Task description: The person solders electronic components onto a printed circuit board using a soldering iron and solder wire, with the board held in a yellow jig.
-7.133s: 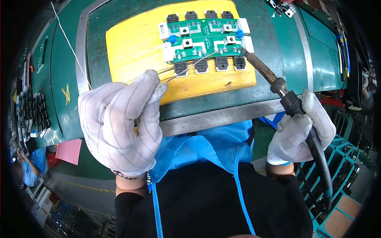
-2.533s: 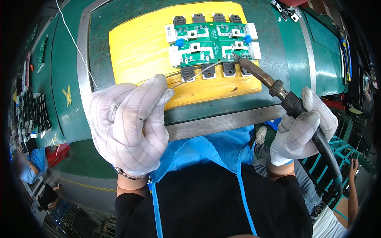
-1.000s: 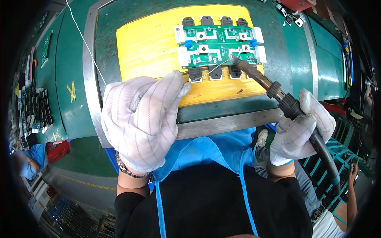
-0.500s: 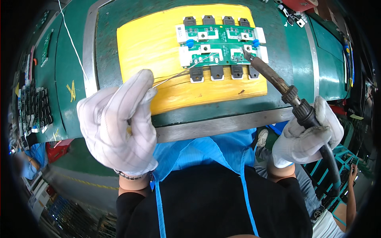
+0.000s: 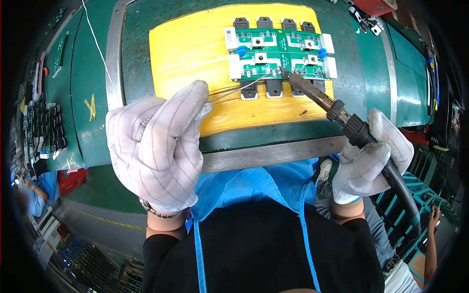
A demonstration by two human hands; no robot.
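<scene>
A green circuit board [image 5: 273, 45] lies on a yellow board, with black transistors [image 5: 274, 88] along its near and far edges and white blocks at its ends. My gloved left hand [image 5: 159, 141] pinches a thin solder wire [image 5: 239, 89], whose far end reaches the near half of the circuit board. In my gloved right hand [image 5: 373, 158] is a soldering iron [image 5: 337, 110], gripped by its black handle. Its tip meets the board near the end of the wire, just right of the middle of the near edge. Whether the tip touches the wire is too small to tell.
The yellow board [image 5: 188, 53] rests on a green worktable with a metal front edge [image 5: 273, 155]. Stacked black parts [image 5: 46, 127] stand at the far left. Loose parts [image 5: 366, 22] and a red bin [image 5: 376, 5] are at the back right. Another person's arm [image 5: 432, 239] shows lower right.
The iron's tip has moved left across the circuit board to the end of the solder wire. My left hand has shifted slightly right, and the whole view has shifted a little.
</scene>
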